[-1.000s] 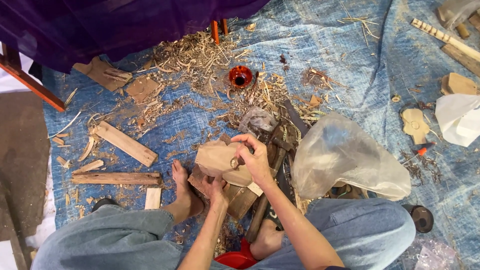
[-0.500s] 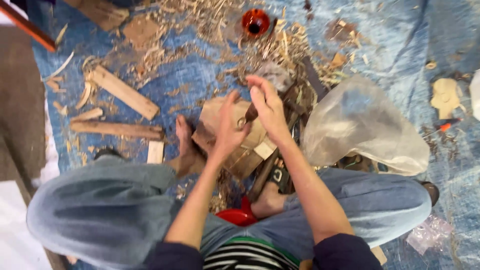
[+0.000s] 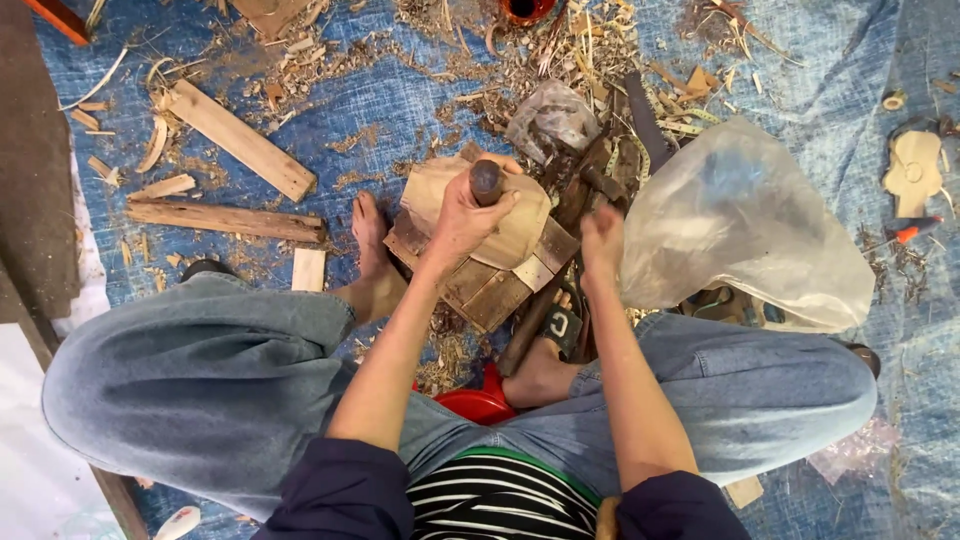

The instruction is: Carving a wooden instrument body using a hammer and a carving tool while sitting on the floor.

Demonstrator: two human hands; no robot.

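Left hand [image 3: 462, 215] is wrapped tight around a dark round tool handle [image 3: 486, 181], pressed onto a pale carved wood piece [image 3: 505, 225] sitting on a wooden block [image 3: 490, 290]. Right hand [image 3: 602, 240], just right of the block, looks blurry, can't tell its grip. A clear plastic bag [image 3: 745, 225] sits further right, contents unclear.

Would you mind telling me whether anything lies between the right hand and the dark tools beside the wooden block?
Nothing visible does: the right hand is already down among the dark tools, right of the wooden block.
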